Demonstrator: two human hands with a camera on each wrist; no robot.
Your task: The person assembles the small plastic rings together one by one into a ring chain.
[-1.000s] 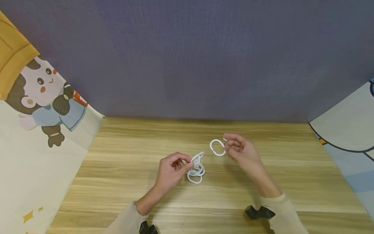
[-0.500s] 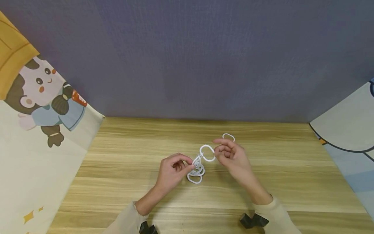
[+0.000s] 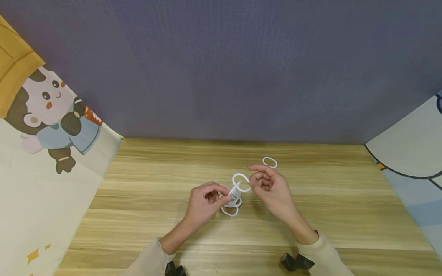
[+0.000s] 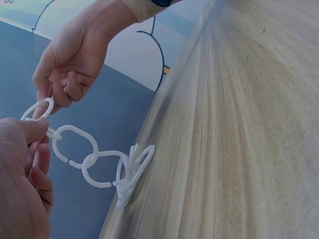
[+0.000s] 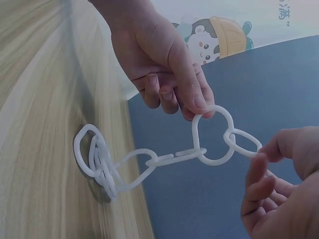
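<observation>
My left hand (image 3: 207, 201) pinches the end link (image 5: 232, 122) of a white plastic chain between thumb and index finger. Below it the chain (image 4: 95, 144) hangs down to a heap of links (image 4: 128, 181) that touches the wooden table. My right hand (image 3: 274, 193) pinches another white oval link (image 3: 239, 174) between thumb and forefinger. In the right wrist view, that link's far end crosses the rim of the one in my left hand, and the two look hooked together. Fingertips cover part of both links.
One loose white link (image 3: 276, 164) lies on the wooden table (image 3: 145, 165), beyond my right hand. A dark blue-grey panel (image 3: 241, 76) rises along the table's back edge. Printed cartoon panels stand at the left and right sides.
My right hand has moved left and slightly nearer, bringing its link against the end link in my left hand. The loose link behind it has come into full view. My left hand barely moves.
</observation>
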